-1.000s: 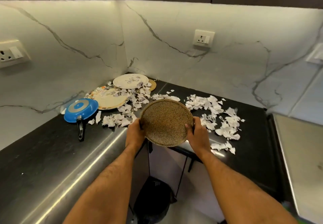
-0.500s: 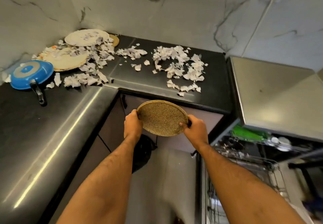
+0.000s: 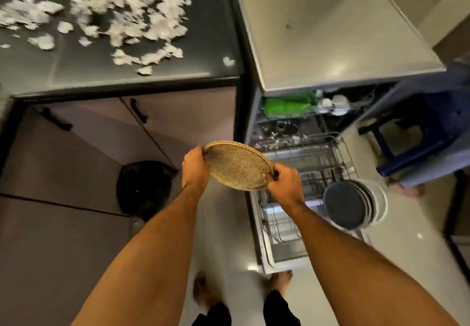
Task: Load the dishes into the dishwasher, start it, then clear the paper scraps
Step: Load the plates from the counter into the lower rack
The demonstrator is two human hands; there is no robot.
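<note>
You hold one speckled plate (image 3: 237, 166) between two hands — your left hand (image 3: 194, 170) curled on its left rim, your right hand (image 3: 284, 185) pinching its right rim. It hangs tilted beside the pulled-out dishwasher rack (image 3: 305, 170), where one row of plates (image 3: 356, 204) stands. Paper scraps (image 3: 122, 17) — too many to count — litter the tabletop (image 3: 203, 53).

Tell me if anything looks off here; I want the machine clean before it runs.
Yes. White scraps lie inside the open dishwasher, on its floor behind the lower rack, much like the paper scraps strewn across the counter. Both hands grip the speckled plate above the rack.
</note>
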